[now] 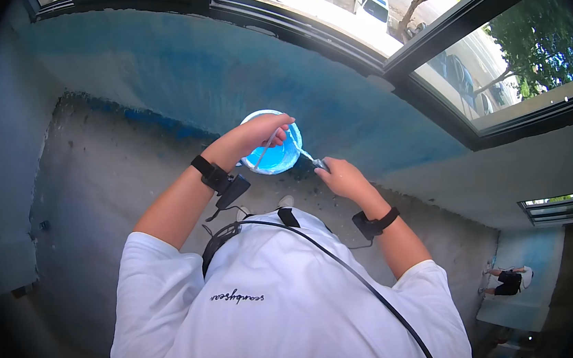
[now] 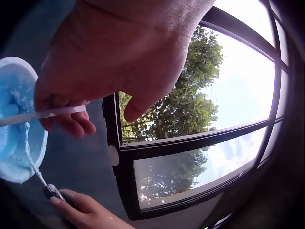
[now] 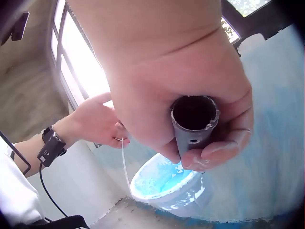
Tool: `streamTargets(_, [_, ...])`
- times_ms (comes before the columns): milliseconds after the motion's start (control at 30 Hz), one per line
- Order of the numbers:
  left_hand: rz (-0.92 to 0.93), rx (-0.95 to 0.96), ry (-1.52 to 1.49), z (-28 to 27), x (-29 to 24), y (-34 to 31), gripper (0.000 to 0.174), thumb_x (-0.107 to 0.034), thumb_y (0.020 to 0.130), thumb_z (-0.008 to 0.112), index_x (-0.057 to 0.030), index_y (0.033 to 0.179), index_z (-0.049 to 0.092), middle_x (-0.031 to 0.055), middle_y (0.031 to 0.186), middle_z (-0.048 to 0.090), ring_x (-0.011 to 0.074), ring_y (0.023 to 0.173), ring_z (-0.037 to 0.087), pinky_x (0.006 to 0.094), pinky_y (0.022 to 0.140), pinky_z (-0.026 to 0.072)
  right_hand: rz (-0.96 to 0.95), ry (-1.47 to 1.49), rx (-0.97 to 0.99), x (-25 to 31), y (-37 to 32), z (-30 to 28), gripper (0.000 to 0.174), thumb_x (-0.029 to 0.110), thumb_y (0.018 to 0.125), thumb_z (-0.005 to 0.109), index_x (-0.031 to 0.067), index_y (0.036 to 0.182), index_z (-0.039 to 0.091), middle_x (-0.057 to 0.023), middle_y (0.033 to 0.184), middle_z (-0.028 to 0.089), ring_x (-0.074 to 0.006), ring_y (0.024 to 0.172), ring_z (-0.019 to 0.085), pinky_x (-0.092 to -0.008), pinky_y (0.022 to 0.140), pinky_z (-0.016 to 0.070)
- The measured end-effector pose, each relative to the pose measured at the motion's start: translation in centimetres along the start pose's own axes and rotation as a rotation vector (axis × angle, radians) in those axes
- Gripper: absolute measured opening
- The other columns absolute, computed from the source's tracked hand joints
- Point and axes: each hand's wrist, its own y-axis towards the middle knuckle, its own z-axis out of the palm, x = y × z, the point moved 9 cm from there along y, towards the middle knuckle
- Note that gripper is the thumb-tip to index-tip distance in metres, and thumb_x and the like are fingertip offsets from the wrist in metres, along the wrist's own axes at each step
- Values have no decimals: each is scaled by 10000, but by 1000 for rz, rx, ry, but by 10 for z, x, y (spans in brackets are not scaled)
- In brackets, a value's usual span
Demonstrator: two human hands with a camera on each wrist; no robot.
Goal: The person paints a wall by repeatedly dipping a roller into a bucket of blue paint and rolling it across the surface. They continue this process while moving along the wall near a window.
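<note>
A white bucket (image 1: 295, 159) holding bright blue paint (image 1: 272, 157) hangs in front of the person, tilted in the right wrist view. My left hand (image 1: 265, 131) holds its thin white handle (image 2: 28, 116), the fingers hooked round the strip near its upper end. My right hand (image 1: 345, 177) grips the dark hollow handle (image 3: 193, 133) of what looks like a paint roller. From that handle a paint-coated metal rod (image 2: 33, 164) runs over the bucket's rim to the inside. The tool's far end is hidden in the bucket. Pale paint marks the right fingers (image 3: 224, 150).
A blue-painted wall (image 1: 173, 72) with dark-framed windows (image 1: 387, 73) stands close ahead. Bare concrete floor (image 1: 112, 161) lies below. A cable (image 1: 380, 294) crosses the white shirt (image 1: 280, 324). Another person (image 1: 510, 282) is farther off at the right.
</note>
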Motion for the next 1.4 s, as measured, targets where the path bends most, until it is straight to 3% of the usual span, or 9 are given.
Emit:
streamTargets(367, [25,-4,135,5,-8,22,422,-450,904,581,-40,1006,592,75,878,595,165,800,560,301,761,468,-88,-160,-153,-19,-51,-7,267,292,944,576,48,1038,520,-220,836,667,-427,804,643,-506,663,502])
streamTargets(467, [25,-8,170,12,-10,26,424,-450,910,575,-39,1011,591,69,871,591,161,796,556,298,758,466,-104,-102,-199,-32,-46,5,276,309,956,573,44,1016,530,-175,776,654,-367,702,653,-460,626,504])
streamTargets(533, [29,-19,176,13,-9,32,420,-449,914,572,-40,1010,590,66,866,590,159,792,553,296,754,464,34,546,22,-57,-36,33,318,358,986,543,42,1014,562,-62,681,586,-203,559,569,-350,542,464])
streamTargets(567, [22,-17,160,14,-9,33,421,-448,916,569,-38,1008,588,63,861,589,159,788,552,296,754,463,35,556,18,-57,-37,29,318,358,986,543,42,1014,562,-62,681,586,-203,559,569,-350,542,464])
streamTargets(633, [22,-14,156,21,-14,39,421,-448,919,567,-37,1005,587,61,857,588,158,783,550,295,753,462,270,1239,374,-57,-47,50,376,388,1026,478,35,1073,601,41,645,474,-59,515,414,-232,476,360])
streamTargets(833, [15,-1,132,59,-23,53,355,-402,934,581,-50,985,579,24,798,574,124,737,561,259,743,483,284,1637,612,-92,-62,46,423,349,1063,392,-4,1187,588,67,630,439,-13,478,347,-181,420,278])
streamTargets(1167, [-65,19,164,128,-36,82,340,-384,957,536,-55,1032,570,0,787,577,121,757,546,267,777,459,266,1519,536,-163,-89,27,393,340,1059,402,11,1126,605,63,581,422,-21,461,344,-190,423,275])
streamTargets(1267, [-85,5,124,142,-30,101,278,-336,970,517,-68,1006,580,-19,780,590,119,744,548,266,761,453,218,1260,368,-189,-96,17,331,371,1028,463,72,995,600,49,628,474,-32,503,394,-211,454,321])
streamTargets(1400, [-131,-32,20,151,-13,132,230,-314,961,520,-95,915,575,-12,759,588,132,743,559,272,755,451,258,1208,251,-233,-109,18,300,356,1023,476,76,974,573,45,628,481,-47,513,419,-220,473,345])
